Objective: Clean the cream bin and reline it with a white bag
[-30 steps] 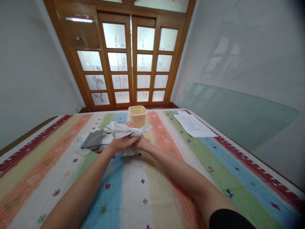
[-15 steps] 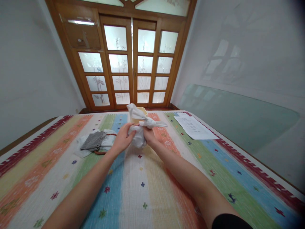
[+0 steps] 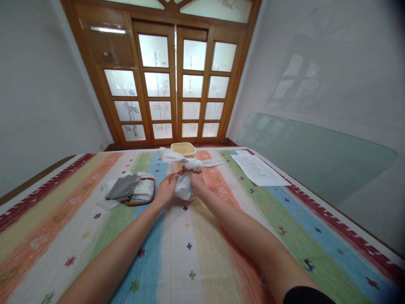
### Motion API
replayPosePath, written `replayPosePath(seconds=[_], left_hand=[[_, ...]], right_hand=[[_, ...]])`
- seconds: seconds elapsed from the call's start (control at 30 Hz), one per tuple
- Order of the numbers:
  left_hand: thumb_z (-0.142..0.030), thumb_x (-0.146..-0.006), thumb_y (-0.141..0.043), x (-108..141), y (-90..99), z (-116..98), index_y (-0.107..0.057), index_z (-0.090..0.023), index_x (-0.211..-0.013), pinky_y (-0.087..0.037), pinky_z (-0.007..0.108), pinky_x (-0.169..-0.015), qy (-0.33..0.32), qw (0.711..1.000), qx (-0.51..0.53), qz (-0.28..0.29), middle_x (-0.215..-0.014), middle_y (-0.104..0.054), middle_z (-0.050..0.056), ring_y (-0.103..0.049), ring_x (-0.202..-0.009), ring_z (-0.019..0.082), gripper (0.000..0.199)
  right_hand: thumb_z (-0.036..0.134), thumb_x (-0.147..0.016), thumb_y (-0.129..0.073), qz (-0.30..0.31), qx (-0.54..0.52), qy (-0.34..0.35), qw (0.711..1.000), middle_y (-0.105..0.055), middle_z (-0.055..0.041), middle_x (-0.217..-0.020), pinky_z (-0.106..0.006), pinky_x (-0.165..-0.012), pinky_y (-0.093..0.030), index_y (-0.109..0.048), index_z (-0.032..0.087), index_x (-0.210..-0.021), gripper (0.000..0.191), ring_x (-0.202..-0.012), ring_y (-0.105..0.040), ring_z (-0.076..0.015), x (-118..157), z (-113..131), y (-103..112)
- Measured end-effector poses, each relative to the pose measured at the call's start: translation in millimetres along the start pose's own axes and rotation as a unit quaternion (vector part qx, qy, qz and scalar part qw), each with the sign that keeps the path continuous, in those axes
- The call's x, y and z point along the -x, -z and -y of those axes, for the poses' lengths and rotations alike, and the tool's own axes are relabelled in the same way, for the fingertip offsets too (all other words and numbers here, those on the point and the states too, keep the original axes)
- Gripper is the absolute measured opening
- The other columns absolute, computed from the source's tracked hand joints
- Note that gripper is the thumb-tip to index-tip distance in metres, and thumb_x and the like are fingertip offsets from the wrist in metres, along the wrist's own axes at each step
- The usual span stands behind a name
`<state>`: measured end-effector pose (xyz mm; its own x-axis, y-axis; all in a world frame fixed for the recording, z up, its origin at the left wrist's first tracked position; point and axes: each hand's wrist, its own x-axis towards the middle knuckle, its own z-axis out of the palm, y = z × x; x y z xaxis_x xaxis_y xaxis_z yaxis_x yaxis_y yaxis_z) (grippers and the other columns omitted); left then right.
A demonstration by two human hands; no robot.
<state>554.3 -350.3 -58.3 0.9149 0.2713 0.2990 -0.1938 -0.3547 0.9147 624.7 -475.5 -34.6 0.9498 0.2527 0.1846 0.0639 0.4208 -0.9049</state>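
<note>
A knotted white cloth bundle (image 3: 184, 188) is held between my two hands over the middle of the table. Its knot (image 3: 193, 164) sits on top, with one loose end reaching left and the other right. My left hand (image 3: 168, 185) is closed on the bundle's left side near the knot. On the right side, my right hand (image 3: 198, 182) grips it just beneath the knot, its fingertips partly hidden by the cloth. Right behind the bundle stands a pale yellow plastic container (image 3: 183, 148), open at the top and partly covered by the cloth.
Left of my hands lies a grey fabric piece (image 3: 122, 188) on white cloth, with a brown looped handle (image 3: 141, 203) beside it. Printed paper sheets (image 3: 257, 169) lie at the right. A striped tablecloth (image 3: 177, 261) covers the table; wooden glazed doors (image 3: 175, 84) stand beyond.
The bundle's left loose end has dropped from upright to lying out leftward, uncovering more of the yellow container. My left hand has shifted slightly and its fingers have drawn in near the knot.
</note>
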Motion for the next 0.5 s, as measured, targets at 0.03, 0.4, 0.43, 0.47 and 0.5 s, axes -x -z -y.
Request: replayPosePath(seconds=[0.03,0.4,0.43,0.47,0.5], left_hand=[[-0.049,-0.100,-0.050,-0.3,-0.3,2.9,-0.074,-0.018,-0.124,-0.047,0.044,-0.112,0.010,1.000,0.004,0.009,-0.126,-0.076,0.012,-0.068,-0.121,0.030,0.046],[-0.060,-0.098,-0.048,6.5,-6.1,20.0,-0.074,-0.017,-0.121,-0.043,0.042,-0.118,0.009,0.996,0.066,0.055,-0.127,-0.075,0.012,-0.065,-0.126,0.028,0.054],[-0.061,-0.099,-0.047,7.5,-6.2,22.7,-0.073,-0.018,-0.122,-0.043,0.043,-0.119,0.004,0.996,0.071,0.060,-0.128,-0.075,0.012,-0.065,-0.127,0.028,0.055],[-0.062,-0.100,-0.045,8.5,-6.3,25.7,-0.072,-0.018,-0.124,-0.045,0.044,-0.117,0.007,0.995,0.077,0.067,-0.127,-0.075,0.013,-0.066,-0.125,0.028,0.057],[-0.063,-0.101,-0.043,9.4,-6.6,28.8,-0.071,-0.018,-0.126,-0.048,0.045,-0.114,0.015,0.994,0.082,0.073,-0.126,-0.075,0.013,-0.068,-0.121,0.027,0.058]], right_hand=[[0.053,-0.074,-0.071,0.005,-0.014,-0.008,1.000,-0.061,0.0001,-0.068,-0.035,-0.071,-0.057,-0.055,0.025,-0.080,0.033,-0.067,-0.062,-0.0196,1.0,3.2,-1.8],[0.043,-0.071,-0.073,0.003,-0.093,-0.059,0.994,-0.033,0.0097,-0.051,-0.025,-0.046,-0.036,-0.035,0.026,-0.067,0.041,-0.045,-0.034,-0.0092,-12.0,36.2,9.4],[0.042,-0.071,-0.073,-0.002,-0.092,-0.051,0.994,-0.033,0.0097,-0.051,-0.025,-0.046,-0.036,-0.033,0.026,-0.066,0.043,-0.045,-0.033,-0.0090,-16.2,40.0,13.2],[0.043,-0.071,-0.073,-0.008,-0.082,-0.035,0.996,-0.032,0.0098,-0.051,-0.025,-0.046,-0.036,-0.033,0.026,-0.066,0.044,-0.044,-0.032,-0.0089,-21.1,44.3,18.1],[0.046,-0.072,-0.073,-0.015,-0.066,-0.015,0.998,-0.032,0.0102,-0.051,-0.025,-0.046,-0.036,-0.034,0.026,-0.068,0.044,-0.044,-0.031,-0.0088,-26.7,49.2,24.2]])
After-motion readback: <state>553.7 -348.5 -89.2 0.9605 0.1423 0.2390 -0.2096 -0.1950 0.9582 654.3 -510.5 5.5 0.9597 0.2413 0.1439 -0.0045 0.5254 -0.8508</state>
